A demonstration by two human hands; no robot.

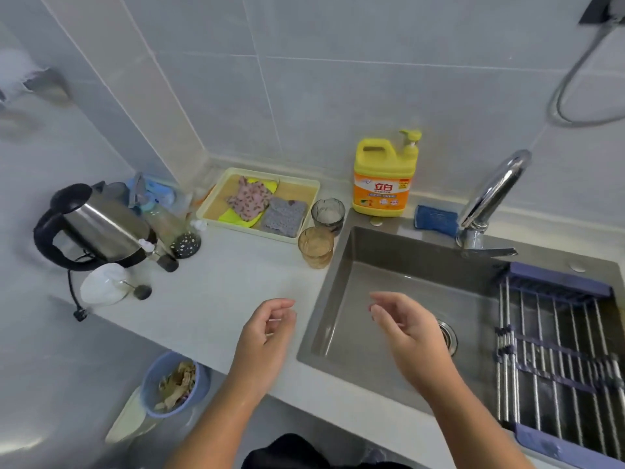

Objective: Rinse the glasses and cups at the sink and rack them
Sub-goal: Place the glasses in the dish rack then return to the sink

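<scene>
An amber glass (316, 247) stands on the counter at the sink's left rim, and a dark smoky glass (328, 214) stands just behind it. The grey sink (389, 265) holds nothing but its drain. A roll-up rack (558, 360) with blue ends spans the sink's right side and is bare. My left hand (267, 333) hovers over the counter, fingers loosely curled, holding nothing. My right hand (409, 330) hovers over the basin in the same relaxed way. Both hands are well short of the glasses.
A chrome faucet (490, 201) rises behind the sink, with a blue sponge (436, 220) and yellow detergent bottle (384, 179) beside it. A tray of cloths (258, 204), a kettle (94, 225) and bottles crowd the left counter. A blue waste bin (172, 384) sits below.
</scene>
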